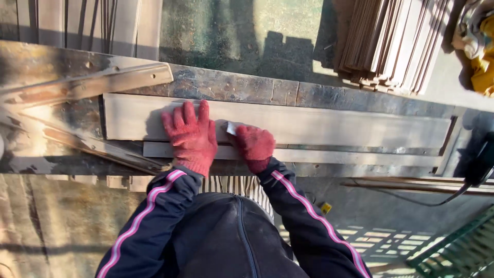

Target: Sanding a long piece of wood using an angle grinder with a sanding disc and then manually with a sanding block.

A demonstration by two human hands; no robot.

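Dark jacket sleeves (154, 226) with pink stripes nearest, then left hand (191, 138) in red glove flat and open on long grey plank (329, 126) lying on workbench (231, 85), right hand (254, 147) closed around small white piece (231, 128), apparently rubbing or marking; steady pressure needed.

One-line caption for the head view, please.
Red-gloved left hand lies flat on a long grey plank on a worn workbench; the right hand presses a small pale piece against it.

Left hand (190, 136) lies flat, fingers spread; right hand (254, 146) is fisted.
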